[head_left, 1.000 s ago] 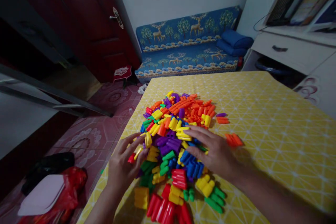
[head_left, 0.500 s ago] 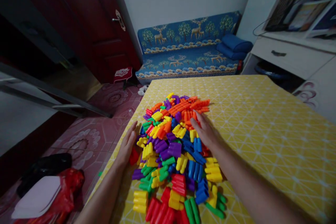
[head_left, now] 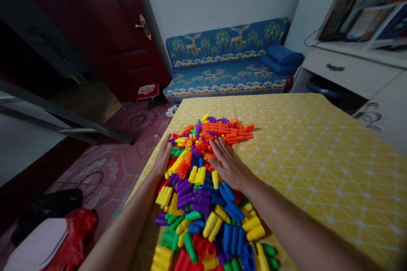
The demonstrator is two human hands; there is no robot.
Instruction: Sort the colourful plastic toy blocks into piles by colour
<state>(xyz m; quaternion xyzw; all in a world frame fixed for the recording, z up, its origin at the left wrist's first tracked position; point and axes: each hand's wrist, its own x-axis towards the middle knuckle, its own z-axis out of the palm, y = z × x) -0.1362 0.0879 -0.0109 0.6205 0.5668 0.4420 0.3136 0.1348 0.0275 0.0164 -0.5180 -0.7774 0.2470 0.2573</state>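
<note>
A long heap of bullet-shaped plastic building blocks [head_left: 193, 199] in purple, yellow, red, green, blue and orange covers the near left part of the table. My left hand [head_left: 163, 156] lies along the heap's left side, fingers stretched forward and touching the blocks there. Across the heap's right side rests my right hand [head_left: 226, 163], fingers extended over orange blocks [head_left: 208, 146] and the palm against the pile. Neither hand grasps a block. Linked orange rows [head_left: 227, 129] lie at the far end of the heap.
A yellow patterned cloth covers the table [head_left: 302, 156]. Beyond it stands a blue sofa [head_left: 222, 67]. A white desk [head_left: 346, 67] is at the right, a red door [head_left: 121, 21] at the left. On the floor lie a red bag [head_left: 79, 228] and a pale lid [head_left: 38, 241].
My right hand has moved left and onto the heap, and my left hand forward along its edge. The blocks between them have shifted and bunched closer together.
</note>
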